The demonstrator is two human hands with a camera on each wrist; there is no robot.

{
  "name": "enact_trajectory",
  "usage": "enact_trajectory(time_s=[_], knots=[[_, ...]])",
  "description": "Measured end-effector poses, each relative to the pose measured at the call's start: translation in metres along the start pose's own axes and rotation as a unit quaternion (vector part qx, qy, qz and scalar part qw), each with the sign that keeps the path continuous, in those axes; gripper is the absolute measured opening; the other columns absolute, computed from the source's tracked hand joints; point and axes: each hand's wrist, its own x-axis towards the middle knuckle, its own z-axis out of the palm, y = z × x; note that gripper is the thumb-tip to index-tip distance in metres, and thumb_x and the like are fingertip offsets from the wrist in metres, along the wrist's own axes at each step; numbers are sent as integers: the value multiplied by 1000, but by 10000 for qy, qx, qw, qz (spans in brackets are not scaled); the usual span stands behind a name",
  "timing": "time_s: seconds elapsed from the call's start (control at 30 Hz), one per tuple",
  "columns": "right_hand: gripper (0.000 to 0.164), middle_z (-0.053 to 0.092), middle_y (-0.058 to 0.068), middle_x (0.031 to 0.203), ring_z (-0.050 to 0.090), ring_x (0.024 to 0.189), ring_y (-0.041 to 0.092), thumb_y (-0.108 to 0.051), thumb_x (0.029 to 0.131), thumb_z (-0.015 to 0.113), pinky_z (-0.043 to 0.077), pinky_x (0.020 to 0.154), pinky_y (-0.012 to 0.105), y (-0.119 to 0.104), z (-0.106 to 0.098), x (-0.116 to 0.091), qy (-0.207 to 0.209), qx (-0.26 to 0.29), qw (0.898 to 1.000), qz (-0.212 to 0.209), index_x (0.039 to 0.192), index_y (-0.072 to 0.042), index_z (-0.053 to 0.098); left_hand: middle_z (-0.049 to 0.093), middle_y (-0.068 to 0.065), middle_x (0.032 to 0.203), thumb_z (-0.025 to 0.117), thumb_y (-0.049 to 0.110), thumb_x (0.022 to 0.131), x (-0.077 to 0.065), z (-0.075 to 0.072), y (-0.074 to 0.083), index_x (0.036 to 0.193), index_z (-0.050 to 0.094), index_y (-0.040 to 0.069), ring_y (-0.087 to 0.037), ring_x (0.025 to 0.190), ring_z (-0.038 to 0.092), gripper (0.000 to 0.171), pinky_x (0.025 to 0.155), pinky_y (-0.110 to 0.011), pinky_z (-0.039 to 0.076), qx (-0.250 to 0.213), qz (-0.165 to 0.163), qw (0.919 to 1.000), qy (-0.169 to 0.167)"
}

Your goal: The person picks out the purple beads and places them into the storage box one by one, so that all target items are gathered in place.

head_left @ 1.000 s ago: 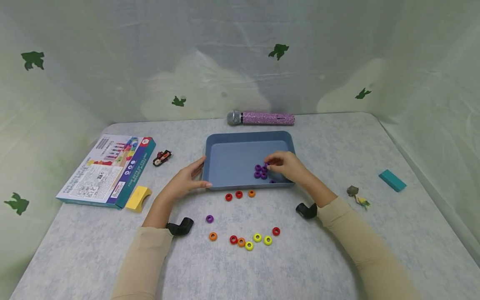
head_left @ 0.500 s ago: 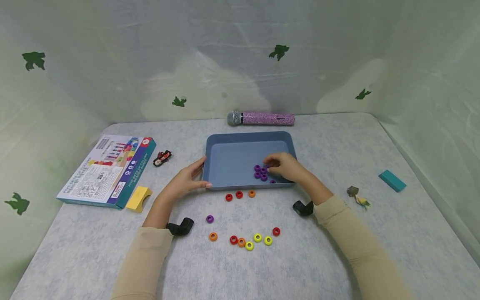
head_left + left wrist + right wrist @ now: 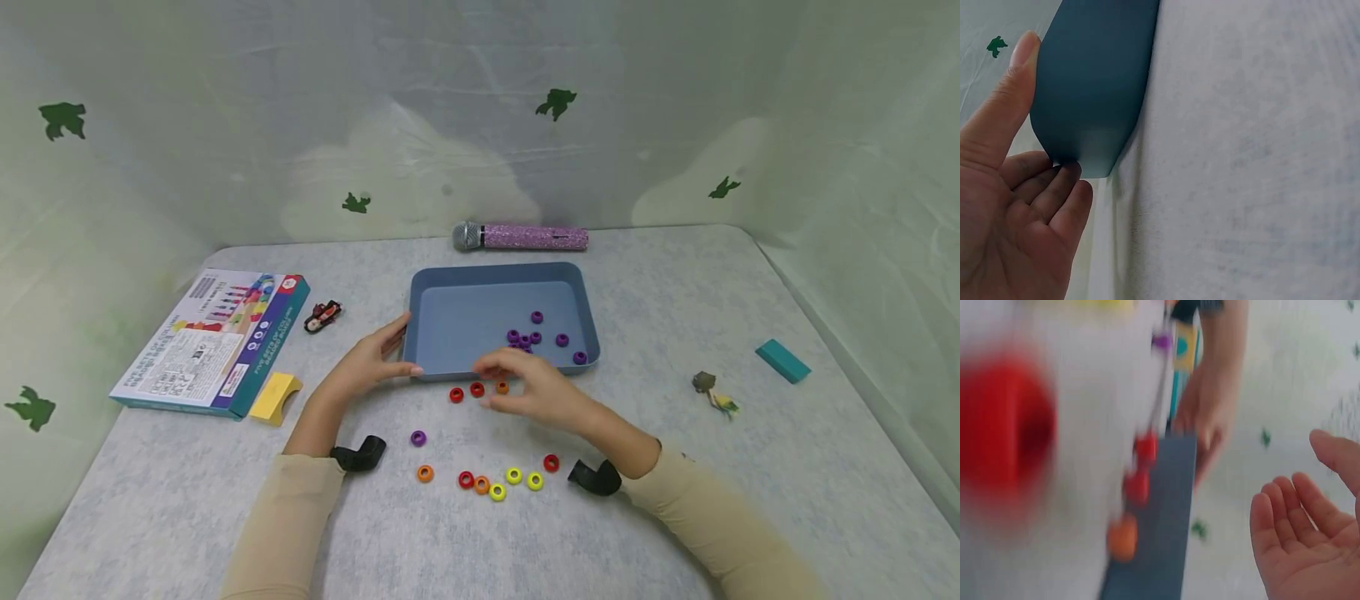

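My left hand (image 3: 367, 364) rests against the left front corner of a blue-grey tray (image 3: 457, 292). In the left wrist view its thumb (image 3: 1015, 87) and fingers touch the outer walls of the tray. Several purple beads (image 3: 562, 340) lie spread over the tray's right front part. My right hand (image 3: 536, 390) hovers at the tray's front edge, its fingers spread and nothing visible between them. Beneath and beside it are two red beads (image 3: 477, 389) and an orange bead (image 3: 502, 387), the latter partly covered by the hand in the head view.
Nearer me lie a purple bead (image 3: 418, 438), yellow beads (image 3: 513, 475) and more red and orange ones. A box (image 3: 217, 342), a yellow block (image 3: 276, 398) and a small toy (image 3: 323, 317) are left; a microphone (image 3: 525, 237) lies behind; a teal block (image 3: 783, 360) is right.
My right hand has let go of the purple beads and moved out of the tray, toward me and left. Purple beads are now more spread out. The left hand stays put.
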Motion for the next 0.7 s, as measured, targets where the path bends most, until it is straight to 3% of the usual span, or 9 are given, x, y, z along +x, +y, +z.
enact_trajectory(time_s=[0.17, 0.3, 0.53, 0.7], knots=[[40, 49, -5, 105, 47, 93, 11, -28, 76, 57, 41, 79, 22, 15, 40, 3, -388, 210, 9989, -127, 112, -11, 48, 9, -8, 136, 66, 19, 69, -2, 1, 3, 134, 12, 8, -24, 121, 18, 85, 97, -36, 21, -14, 12, 10000, 40], [41, 49, -3, 108, 47, 95, 11, -29, 77, 56, 40, 81, 20, 24, 64, 7, -561, 293, 9980, -35, 113, -11, 47, 10, -8, 136, 66, 19, 69, -1, 2, 3, 133, 13, 7, -24, 121, 18, 84, 97, -36, 22, 64, -5, 10000, 63], [38, 49, -4, 108, 47, 95, 5, -23, 77, 58, 39, 80, 15, 43, 90, 18, -744, 111, 9972, 16, 113, -13, 48, 11, -9, 136, 66, 19, 69, 0, 3, 2, 133, 13, 7, -24, 120, 19, 84, 97, -36, 23, 88, 62, 9999, 67], [34, 51, -9, 105, 44, 95, -2, -21, 77, 58, 37, 80, 12, 47, 99, 23, -858, -180, 9961, 58, 109, -14, 51, 11, -3, 136, 66, 33, 66, 6, 2, -17, 134, 13, 14, -20, 120, 20, 89, 97, -33, 23, 172, 112, 9998, 87]])
